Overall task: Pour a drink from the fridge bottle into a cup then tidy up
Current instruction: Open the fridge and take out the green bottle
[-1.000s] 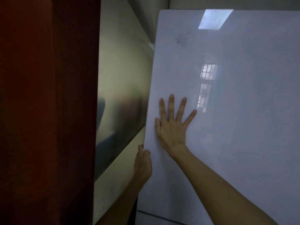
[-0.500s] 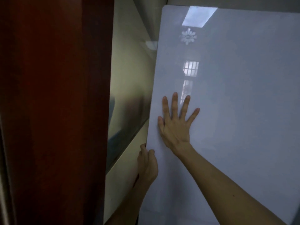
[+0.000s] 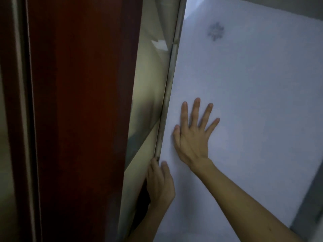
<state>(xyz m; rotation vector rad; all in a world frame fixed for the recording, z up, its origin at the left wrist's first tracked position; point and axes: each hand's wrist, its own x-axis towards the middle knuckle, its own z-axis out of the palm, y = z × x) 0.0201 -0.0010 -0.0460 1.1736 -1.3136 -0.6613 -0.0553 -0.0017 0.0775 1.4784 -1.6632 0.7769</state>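
The white glossy fridge door (image 3: pixel 253 95) fills the right half of the head view, with a faint snowflake mark near its top. My right hand (image 3: pixel 194 135) lies flat on the door face, fingers spread, close to the door's left edge. Lower down, my left hand (image 3: pixel 160 182) curls its fingers around that left edge of the door. The door's metal edge strip (image 3: pixel 168 95) shows as a narrow band running upward. No bottle or cup is in view.
A dark red-brown wooden panel (image 3: pixel 78 119) stands close on the left. Between it and the fridge door runs a pale, shiny side wall (image 3: pixel 148 88). A grey strip (image 3: pixel 312 194) shows at the far right of the door.
The fridge door's left edge has swung, showing its metal edge strip now. Both hands stayed on the door and sit further right in the view; the window reflections on the door are gone.
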